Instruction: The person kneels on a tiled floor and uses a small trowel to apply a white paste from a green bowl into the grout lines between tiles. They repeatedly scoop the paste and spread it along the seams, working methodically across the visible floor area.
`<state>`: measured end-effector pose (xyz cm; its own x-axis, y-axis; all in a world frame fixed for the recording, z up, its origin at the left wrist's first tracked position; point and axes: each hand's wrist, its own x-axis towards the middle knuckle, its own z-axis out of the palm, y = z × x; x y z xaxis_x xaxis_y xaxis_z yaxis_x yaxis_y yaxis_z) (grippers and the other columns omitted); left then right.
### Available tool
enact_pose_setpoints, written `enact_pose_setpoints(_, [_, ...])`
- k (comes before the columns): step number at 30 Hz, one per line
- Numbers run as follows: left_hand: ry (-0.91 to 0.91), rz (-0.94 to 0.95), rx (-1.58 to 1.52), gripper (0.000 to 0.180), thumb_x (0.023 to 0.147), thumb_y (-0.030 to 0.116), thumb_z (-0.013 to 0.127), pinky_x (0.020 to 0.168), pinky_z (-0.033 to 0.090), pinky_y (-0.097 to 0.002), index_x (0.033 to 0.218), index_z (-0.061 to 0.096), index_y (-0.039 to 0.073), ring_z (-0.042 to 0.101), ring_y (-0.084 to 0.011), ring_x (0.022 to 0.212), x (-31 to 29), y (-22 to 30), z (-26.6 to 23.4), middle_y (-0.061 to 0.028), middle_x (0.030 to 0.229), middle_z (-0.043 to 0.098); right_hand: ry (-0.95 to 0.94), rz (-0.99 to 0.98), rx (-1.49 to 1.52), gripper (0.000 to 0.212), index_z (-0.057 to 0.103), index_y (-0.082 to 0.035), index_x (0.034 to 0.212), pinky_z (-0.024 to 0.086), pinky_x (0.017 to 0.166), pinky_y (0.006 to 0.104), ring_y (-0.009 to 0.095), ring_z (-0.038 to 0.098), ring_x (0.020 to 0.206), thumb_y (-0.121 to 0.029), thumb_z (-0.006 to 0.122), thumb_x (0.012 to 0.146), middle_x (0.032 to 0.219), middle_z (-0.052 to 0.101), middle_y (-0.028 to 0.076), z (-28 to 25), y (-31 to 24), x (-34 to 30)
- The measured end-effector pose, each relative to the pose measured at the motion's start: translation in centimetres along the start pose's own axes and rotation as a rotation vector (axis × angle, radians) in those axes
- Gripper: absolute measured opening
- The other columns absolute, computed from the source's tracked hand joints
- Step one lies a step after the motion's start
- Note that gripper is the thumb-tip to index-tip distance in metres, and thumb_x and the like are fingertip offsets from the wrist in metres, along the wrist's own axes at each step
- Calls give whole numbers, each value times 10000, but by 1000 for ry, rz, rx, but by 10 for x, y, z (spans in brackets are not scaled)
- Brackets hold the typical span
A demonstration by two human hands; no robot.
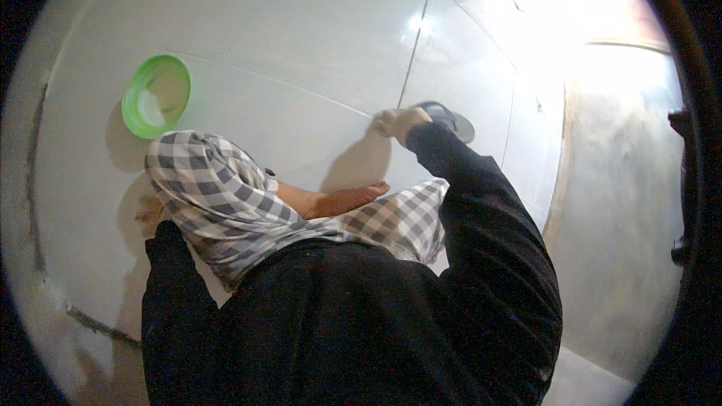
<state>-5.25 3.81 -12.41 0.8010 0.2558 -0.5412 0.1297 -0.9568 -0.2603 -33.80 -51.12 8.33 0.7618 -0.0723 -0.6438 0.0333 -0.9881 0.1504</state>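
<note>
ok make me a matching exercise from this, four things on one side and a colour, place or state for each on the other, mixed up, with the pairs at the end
Things:
1. bowl
2. trousers
3. sandal
4. foot

Descriptions:
A. bare
B. by the right hand
C. green
D. checked

Pairs: 1-C, 2-D, 3-B, 4-A

green bowl (pixel 134 101) on floor (pixel 278 37) | right fingers (pixel 386 122) near grey sandal (pixel 462 128)

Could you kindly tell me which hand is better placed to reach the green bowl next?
Likely the left hand: it's nearer the bowl, same side; the right hand is farther off, by the grey sandal.
</note>
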Motion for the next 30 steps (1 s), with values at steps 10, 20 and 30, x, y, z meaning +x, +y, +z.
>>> enact_pose_setpoints(10, [87, 23, -154, 609, 904, 304, 528, 1022, 288, -560, 1406, 290, 54, 275, -420, 1290, 2, -5, -25, -186, 1428, 300, 327, 653, 1221, 324, 658, -59, 1074, 530, 805, 343, 182, 662, 888, -173, 626, 772, 980, 700, 120, -6, 30, -181])
enact_pose_setpoints(20, [-88, 318, -1259, 570, 884, 263, 586, 1026, 349, -479, 1364, 377, 39, 385, -357, 1255, 7, 28, -134, -175, 1374, 409, 864, 392, 2388, 500, 568, 42, 1180, 527, 843, 386, 251, 650, 940, -149, 729, 746, 1077, 656, 150, 47, -101, -186])
enact_pose_setpoints(30, [-193, 938, -1055, 494, 869, 177, 630, 1027, 406, -419, 1303, 463, 9, 488, -323, 1207, 3, 98, -205, -192, 1326, 493, 756, 361, 2238, 656, 503, 45, 1248, 525, 860, 380, 257, 632, 1003, -223, 767, 710, 1113, 633, 163, 43, -116, -184])
